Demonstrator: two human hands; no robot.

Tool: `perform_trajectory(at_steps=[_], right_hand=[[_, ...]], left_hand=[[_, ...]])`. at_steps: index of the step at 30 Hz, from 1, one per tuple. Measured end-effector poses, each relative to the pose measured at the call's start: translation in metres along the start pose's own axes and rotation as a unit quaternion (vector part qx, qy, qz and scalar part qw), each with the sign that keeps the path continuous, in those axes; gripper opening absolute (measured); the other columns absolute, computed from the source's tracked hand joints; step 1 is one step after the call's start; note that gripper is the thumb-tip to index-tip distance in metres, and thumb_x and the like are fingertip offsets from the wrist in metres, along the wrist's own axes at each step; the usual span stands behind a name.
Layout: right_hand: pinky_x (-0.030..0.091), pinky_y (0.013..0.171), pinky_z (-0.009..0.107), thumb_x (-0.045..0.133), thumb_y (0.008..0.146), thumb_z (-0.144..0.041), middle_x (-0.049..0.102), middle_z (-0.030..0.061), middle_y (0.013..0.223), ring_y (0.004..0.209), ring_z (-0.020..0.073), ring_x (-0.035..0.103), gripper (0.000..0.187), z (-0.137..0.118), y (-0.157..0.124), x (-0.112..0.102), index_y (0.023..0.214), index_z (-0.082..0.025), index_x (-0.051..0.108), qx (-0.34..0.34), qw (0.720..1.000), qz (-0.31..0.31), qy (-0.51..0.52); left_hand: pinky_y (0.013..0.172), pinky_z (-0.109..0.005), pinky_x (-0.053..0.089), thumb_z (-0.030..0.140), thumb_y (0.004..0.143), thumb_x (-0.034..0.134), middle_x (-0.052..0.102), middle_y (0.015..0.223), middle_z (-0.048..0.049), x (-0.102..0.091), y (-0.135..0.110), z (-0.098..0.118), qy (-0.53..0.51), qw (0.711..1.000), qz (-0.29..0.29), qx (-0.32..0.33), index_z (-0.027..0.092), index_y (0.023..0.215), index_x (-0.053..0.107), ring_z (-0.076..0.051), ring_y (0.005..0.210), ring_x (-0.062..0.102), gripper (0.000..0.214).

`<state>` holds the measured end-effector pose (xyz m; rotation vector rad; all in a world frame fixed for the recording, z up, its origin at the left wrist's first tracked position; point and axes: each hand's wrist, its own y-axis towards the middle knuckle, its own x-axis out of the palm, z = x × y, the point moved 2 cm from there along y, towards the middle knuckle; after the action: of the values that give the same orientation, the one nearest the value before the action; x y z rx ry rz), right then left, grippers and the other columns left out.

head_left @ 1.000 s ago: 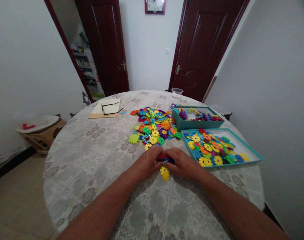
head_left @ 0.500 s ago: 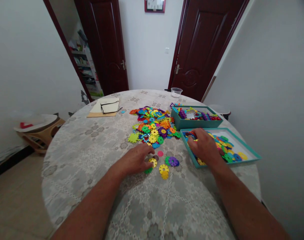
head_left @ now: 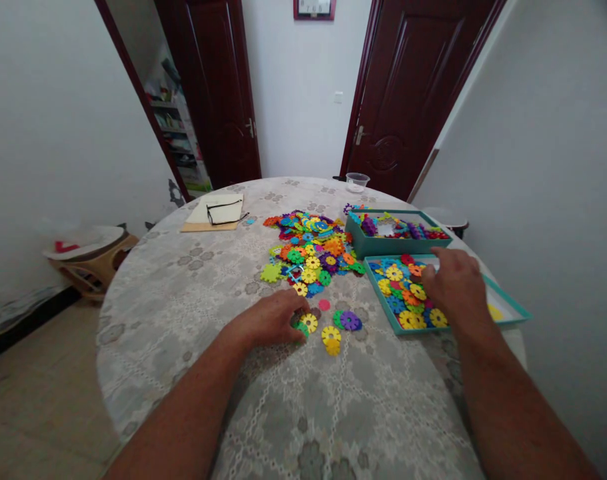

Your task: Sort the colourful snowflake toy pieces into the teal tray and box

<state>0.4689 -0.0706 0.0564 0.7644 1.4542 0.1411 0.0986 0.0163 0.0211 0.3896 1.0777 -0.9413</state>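
My left hand [head_left: 273, 318] rests on the patterned tablecloth, with thumb and fingers apart around a green snowflake disc [head_left: 302, 329]. Beside it lies a yellow snowflake disc [head_left: 310, 323]. Over the right part of a shallow teal-edged tray [head_left: 390, 319] is my right hand [head_left: 456, 283], its thumb and index finger apart and nothing visible between them. Many coloured snowflake discs [head_left: 407, 293] fill the tray's left part; my hand hides some of the rest. Purple disc [head_left: 350, 321], yellow disc [head_left: 330, 335] and pink disc [head_left: 324, 305] lie between my hands.
A heap of mixed snowflake discs [head_left: 310, 247] covers the table's middle. Behind the tray stands a deeper teal box [head_left: 398, 247] of joined pieces. Glasses [head_left: 226, 215] lie on papers [head_left: 203, 217] at the far left. A clear plastic bowl [head_left: 357, 183] stands at the back edge.
My right hand has moved right across the tray, uncovering discs in its left part. My left hand has barely moved; the green disc now sits between its thumb and fingers. The view has shifted slightly.
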Motion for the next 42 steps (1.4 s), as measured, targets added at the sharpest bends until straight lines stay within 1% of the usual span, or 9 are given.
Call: perform_trajectory(at_steps=[3, 7, 9, 11, 15, 19, 25, 35, 42], right_hand=[[0.050, 0.094, 0.041, 0.050, 0.096, -0.022, 0.070, 0.0159, 0.114, 0.107, 0.0295, 0.065, 0.028, -0.040, -0.014, -0.003, 0.117, -0.016, 0.067, -0.125, 0.977, -0.105, 0.140], [0.049, 0.092, 0.035, 0.055, 0.096, -0.020, 0.069, 0.0108, 0.119, 0.105, 0.0242, 0.066, 0.026, -0.091, -0.047, -0.008, 0.119, -0.021, 0.067, -0.249, 0.888, -0.301, 0.241], [0.047, 0.095, 0.035, 0.057, 0.095, -0.017, 0.067, 0.0106, 0.119, 0.109, 0.0244, 0.064, 0.030, -0.105, -0.060, -0.009, 0.123, -0.022, 0.067, -0.277, 0.860, -0.354, 0.243], [0.046, 0.094, 0.034, 0.057, 0.094, -0.014, 0.065, 0.0108, 0.117, 0.108, 0.0248, 0.063, 0.032, -0.110, -0.067, -0.007, 0.124, -0.022, 0.067, -0.274, 0.855, -0.379, 0.226], [0.046, 0.093, 0.035, 0.058, 0.092, -0.014, 0.061, 0.0124, 0.120, 0.108, 0.0258, 0.063, 0.039, -0.110, -0.068, 0.003, 0.130, -0.021, 0.065, -0.260, 0.859, -0.388, 0.210], [0.046, 0.099, 0.037, 0.058, 0.090, -0.015, 0.060, 0.0130, 0.123, 0.112, 0.0262, 0.062, 0.044, -0.109, -0.065, 0.012, 0.133, -0.019, 0.063, -0.262, 0.855, -0.383, 0.230], [0.046, 0.100, 0.037, 0.063, 0.090, -0.023, 0.064, 0.0117, 0.120, 0.110, 0.0262, 0.062, 0.039, -0.105, -0.060, 0.012, 0.128, -0.020, 0.065, -0.274, 0.844, -0.384, 0.256], [0.044, 0.091, 0.034, 0.064, 0.091, -0.027, 0.063, 0.0103, 0.116, 0.105, 0.0247, 0.061, 0.024, -0.109, -0.062, 0.016, 0.114, -0.020, 0.063, -0.243, 0.857, -0.386, 0.239], [0.037, 0.071, 0.028, 0.067, 0.086, -0.026, 0.064, 0.0036, 0.099, 0.085, 0.0185, 0.057, 0.018, -0.111, -0.060, 0.009, 0.099, -0.022, 0.055, -0.224, 0.854, -0.391, 0.257]], left_hand=[[0.091, -0.033, 0.046, 0.040, 0.077, 0.083, 0.066, 0.121, -0.0047, -0.003, -0.002, 0.002, -0.010, 1.000, -0.016, -0.009, 0.029, 0.118, 0.068, -0.025, 0.110, 0.058, 0.045], [0.100, -0.035, 0.044, 0.037, 0.075, 0.085, 0.064, 0.127, -0.0049, -0.006, -0.004, 0.004, -0.023, 0.999, -0.046, 0.002, 0.029, 0.127, 0.064, -0.025, 0.117, 0.056, 0.057], [0.100, -0.034, 0.044, 0.033, 0.076, 0.084, 0.065, 0.126, -0.0045, -0.005, -0.004, 0.003, -0.021, 0.999, -0.049, 0.002, 0.029, 0.126, 0.064, -0.024, 0.116, 0.056, 0.054], [0.095, -0.032, 0.045, 0.031, 0.077, 0.082, 0.065, 0.122, -0.0037, -0.004, -0.003, 0.003, -0.017, 0.999, -0.041, 0.000, 0.028, 0.120, 0.065, -0.023, 0.112, 0.057, 0.046], [0.087, -0.030, 0.045, 0.030, 0.078, 0.081, 0.067, 0.115, -0.0029, -0.004, -0.001, 0.004, -0.017, 0.999, -0.027, -0.007, 0.026, 0.113, 0.066, -0.022, 0.106, 0.058, 0.039], [0.095, -0.032, 0.045, 0.028, 0.078, 0.080, 0.067, 0.121, -0.0038, -0.003, -0.001, 0.007, -0.039, 0.999, -0.021, -0.009, 0.029, 0.126, 0.066, -0.023, 0.111, 0.060, 0.050], [0.103, -0.033, 0.045, 0.026, 0.081, 0.076, 0.068, 0.130, -0.0024, 0.004, 0.002, 0.010, -0.035, 0.999, -0.016, 0.021, 0.029, 0.126, 0.065, -0.023, 0.121, 0.059, 0.046], [0.102, -0.031, 0.047, 0.026, 0.081, 0.073, 0.067, 0.128, -0.0036, 0.006, 0.002, 0.014, -0.011, 1.000, -0.009, 0.015, 0.026, 0.123, 0.064, -0.023, 0.120, 0.060, 0.043], [0.099, -0.031, 0.046, 0.027, 0.081, 0.072, 0.067, 0.126, -0.0051, 0.008, 0.003, 0.013, -0.009, 1.000, -0.003, 0.011, 0.025, 0.119, 0.064, -0.024, 0.118, 0.059, 0.039]])
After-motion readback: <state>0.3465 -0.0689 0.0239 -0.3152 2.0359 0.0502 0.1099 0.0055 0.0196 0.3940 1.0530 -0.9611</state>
